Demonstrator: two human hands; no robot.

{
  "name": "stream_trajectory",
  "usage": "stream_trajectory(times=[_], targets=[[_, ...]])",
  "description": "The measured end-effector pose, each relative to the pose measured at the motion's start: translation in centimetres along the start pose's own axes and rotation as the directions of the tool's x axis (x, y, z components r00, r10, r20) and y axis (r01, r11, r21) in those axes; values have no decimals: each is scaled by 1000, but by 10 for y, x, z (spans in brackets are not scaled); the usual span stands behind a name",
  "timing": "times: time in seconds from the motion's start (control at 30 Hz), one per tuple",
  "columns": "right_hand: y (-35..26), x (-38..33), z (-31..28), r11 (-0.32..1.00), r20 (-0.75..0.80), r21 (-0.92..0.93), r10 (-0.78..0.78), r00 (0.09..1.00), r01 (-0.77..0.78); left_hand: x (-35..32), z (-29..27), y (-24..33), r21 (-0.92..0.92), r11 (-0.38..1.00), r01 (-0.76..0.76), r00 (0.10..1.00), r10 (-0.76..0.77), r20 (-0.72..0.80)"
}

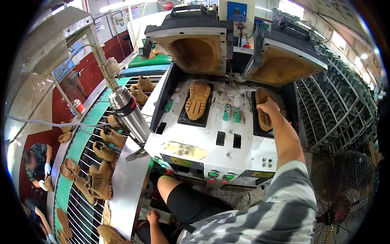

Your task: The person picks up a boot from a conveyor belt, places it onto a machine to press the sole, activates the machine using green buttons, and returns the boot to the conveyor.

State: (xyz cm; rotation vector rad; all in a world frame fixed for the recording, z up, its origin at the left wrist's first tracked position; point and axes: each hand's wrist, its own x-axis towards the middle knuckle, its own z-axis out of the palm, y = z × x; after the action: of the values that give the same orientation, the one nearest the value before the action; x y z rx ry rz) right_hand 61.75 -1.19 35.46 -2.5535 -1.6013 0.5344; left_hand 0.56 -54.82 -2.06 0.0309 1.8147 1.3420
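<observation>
My right hand [269, 107] reaches over the press machine and grips the tan boot sole [264, 121] at its right station, thumb and fingers on the tread. This sole lies tread up on a black pad [257, 131]; whether an upper is attached underneath is hidden. At the left station a second tan sole [198, 101] lies tread up on its own black pad [181, 119], with no hand on it. Low by my lap, my left hand [153, 217] is loosely curled, and nothing shows in it.
Two raised press lids [189, 30] [286, 40] stand above the stations. A steel thermos [129, 114] stands left of the machine, beside a roller conveyor [87, 134] carrying several tan boots [99, 179]. A floor fan [345, 195] is at right. Co-workers [38, 162] are at far left.
</observation>
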Motion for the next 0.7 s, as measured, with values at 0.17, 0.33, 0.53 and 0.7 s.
stream_trajectory(times=[0.17,0.33,0.53,0.7], targets=[[9,8,-1,999,-34,-44,8,999,-10,-11,32,18,74,997,25,999,-22,-40],[10,-22,9,999,-208,-24,-26,978,22,-14,51,27,220,974,-60,997,67,-24],[79,-102,72,802,-587,-244,-570,575,546,-36,95,52,78,889,-451,889,440,126],[170,-261,136,529,-624,13,-659,420,848,-141,216,93,371,555,-745,660,536,526]])
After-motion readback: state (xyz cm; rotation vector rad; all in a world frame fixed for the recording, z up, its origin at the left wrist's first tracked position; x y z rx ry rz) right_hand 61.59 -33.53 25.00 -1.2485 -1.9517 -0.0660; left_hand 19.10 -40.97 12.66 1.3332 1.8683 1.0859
